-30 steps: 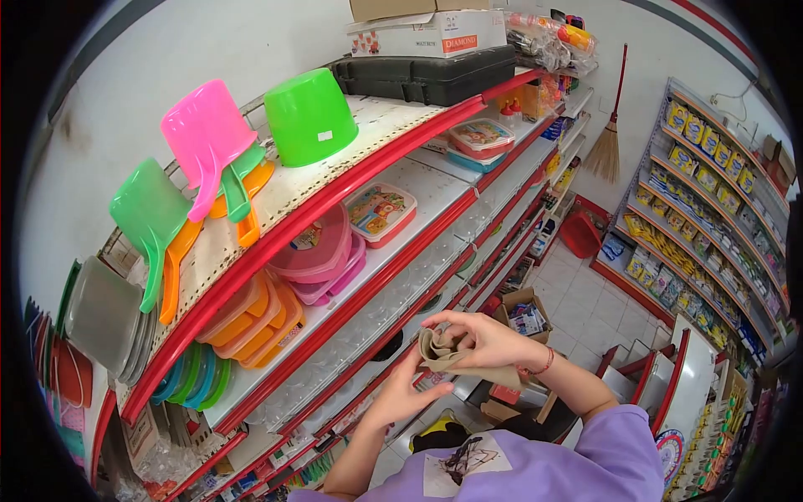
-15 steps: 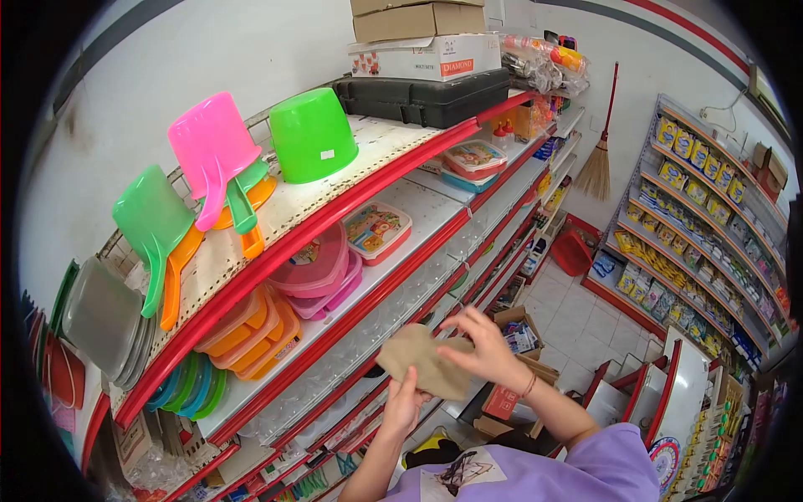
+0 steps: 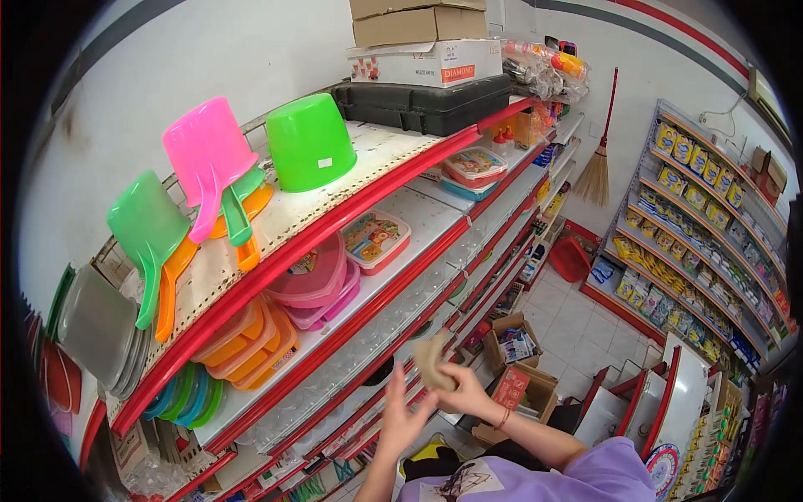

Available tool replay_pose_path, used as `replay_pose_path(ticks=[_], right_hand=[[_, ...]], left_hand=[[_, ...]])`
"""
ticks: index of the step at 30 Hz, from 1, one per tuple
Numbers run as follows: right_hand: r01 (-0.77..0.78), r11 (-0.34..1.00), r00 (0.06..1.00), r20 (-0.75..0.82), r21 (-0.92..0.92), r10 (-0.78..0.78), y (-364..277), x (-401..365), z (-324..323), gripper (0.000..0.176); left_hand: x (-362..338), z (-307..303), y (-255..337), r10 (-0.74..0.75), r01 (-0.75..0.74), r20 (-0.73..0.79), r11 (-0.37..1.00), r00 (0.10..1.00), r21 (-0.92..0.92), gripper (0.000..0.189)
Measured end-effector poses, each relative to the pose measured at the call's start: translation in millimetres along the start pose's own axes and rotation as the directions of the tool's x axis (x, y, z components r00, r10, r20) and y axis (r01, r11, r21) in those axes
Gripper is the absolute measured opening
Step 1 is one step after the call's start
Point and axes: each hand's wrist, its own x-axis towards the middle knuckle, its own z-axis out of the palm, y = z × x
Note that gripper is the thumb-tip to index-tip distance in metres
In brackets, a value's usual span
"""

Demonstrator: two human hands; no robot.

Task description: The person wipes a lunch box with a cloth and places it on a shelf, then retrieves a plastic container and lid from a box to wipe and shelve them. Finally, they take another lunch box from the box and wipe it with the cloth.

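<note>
Holding beige cloth (image 3: pixel 430 360) is the right hand (image 3: pixel 465 396); the left hand (image 3: pixel 405 420) is spread nearby.

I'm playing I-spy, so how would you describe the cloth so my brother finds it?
Find the red-edged shelves, then the purple shirt at the bottom. Up from it, past the red bracelet, is the right hand. The cloth it grips is dull beige, unlike the bright plastic containers.
</note>
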Motion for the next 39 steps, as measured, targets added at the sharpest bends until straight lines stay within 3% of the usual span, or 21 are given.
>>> replay_pose_path(ticks=[1,4,6,7,8,10,11,12,13,14,15,16,18,20,22,23,25,28,32,33,39], right_hand=[[0.059,0.996,0.987,0.151,-0.066,-0.048,-14.5,0.2,-1.0,0.041],[0.124,0.987,0.851,0.5,0.102,-0.159,-59.6,13.3,-21.6,0.059],[-0.043,0.995,0.653,0.756,0.093,-0.042,-55.3,28.1,-49.8,0.062],[-0.039,0.989,0.599,0.795,0.145,-0.093,-61.8,41.7,-60.9,0.055],[-0.154,0.98,0.596,0.803,0.127,-0.01,-52.8,55.7,-74.4,0.051],[-0.16,0.967,0.763,0.646,0.199,-0.006,-51.5,89.8,-97.9,0.04],[-0.011,0.993,0.873,0.486,0.116,-0.047,-38.7,114.8,-109.5,0.04],[0.09,0.996,0.963,0.254,0.013,-0.09,-23.0,142.3,-123.5,0.041],[0.232,0.934,0.959,-0.093,-0.273,-0.266,-20.3,168.9,-133.5,0.042],[0.215,0.906,0.862,-0.365,-0.365,-0.351,-10.7,200.3,-147.0,0.034],[0.271,0.834,0.684,-0.513,-0.481,-0.518,8.7,239.4,-166.6,0.027],[0.128,0.935,0.658,-0.677,-0.33,-0.329,33.4,273.9,-191.9,0.031],[-0.129,0.899,0.401,-0.851,-0.419,-0.339,72.4,336.5,-231.0,0.044],[-0.292,0.907,0.292,-0.931,-0.303,-0.218,77.2,364.7,-242.2,0.058],[-0.327,0.944,0.3,-0.952,-0.039,0.065,72.2,378.9,-244.4,0.063],[-0.326,0.945,0.239,-0.968,-0.006,0.077,83.2,389.2,-247.7,0.065],[-0.348,0.929,0.126,-0.976,0.124,0.178,90.3,398.6,-242.9,0.066],[-0.284,0.943,0.357,-0.894,0.173,0.272,69.4,392.7,-242.9,0.063],[-0.493,0.862,0.22,-0.941,0.12,0.257,83.4,409.1,-248.9,0.055],[-0.482,0.872,0.291,-0.923,0.086,0.251,90.8,406.0,-255.4,0.06],[-0.526,0.843,0.288,-0.956,-0.114,0.051,70.4,388.5,-257.4,0.055]], left_hand=[[-1.4,5.6,-0.4,0.021,-0.012,0.072,0.993,0.997,-0.119,0.077],[-2.8,6.7,-12.7,-0.211,0.231,0.095,0.919,0.973,-0.319,0.073],[-1.6,0.4,-19.7,-0.339,0.415,0.24,0.712,0.91,-0.566,0.059],[-4.9,-2.1,-34.2,-0.398,0.545,0.373,0.597,0.838,-0.589,0.056],[-9.2,-2.9,-46.5,-0.433,0.663,0.502,0.466,0.748,-0.586,0.053],[-15.2,-6.0,-58.8,-0.51,0.737,0.546,0.331,0.665,-0.589,0.045],[-16.5,-10.9,-62.1,-0.526,0.761,0.577,0.243,0.625,-0.602,0.044],[-17.8,-16.0,-64.5,-0.539,0.776,0.606,0.157,0.585,-0.61,0.043],[-21.2,-19.9,-63.9,-0.493,0.733,0.604,0.107,0.626,-0.672,0.042],[-25.4,-23.4,-61.5,-0.543,0.694,0.55,0.088,0.635,-0.714,0.042],[-30.1,-25.4,-58.9,-0.592,0.651,0.493,0.071,0.638,-0.756,0.042],[-36.5,-27.2,-62.1,-0.64,0.6,0.433,0.055,0.635,-0.798,0.042],[-58.0,-33.9,-88.5,-0.667,0.547,0.373,0.062,0.645,-0.835,0.046],[-73.9,-48.6,-93.2,-0.673,0.505,0.351,0.038,0.651,-0.863,0.045],[-95.9,-59.2,-95.0,-0.814,0.485,0.223,0.081,0.536,-0.871,0.053],[-106.6,-62.4,-98.5,-0.869,0.476,0.16,0.095,0.468,-0.874,0.057],[-127.0,-67.3,-115.8,-0.871,0.421,0.101,0.129,0.48,-0.898,0.054],[-130.1,-77.8,-113.4,-0.88,0.42,0.059,0.166,0.471,-0.892,0.048],[-108.9,-80.9,-90.2,-0.918,0.422,0.102,0.076,0.383,-0.903,0.049],[-103.9,-79.9,-88.7,-0.919,0.414,0.119,0.052,0.377,-0.909,0.049],[-93.1,-71.3,-84.5,-0.899,0.441,0.243,-0.064,0.363,-0.895,0.045]])
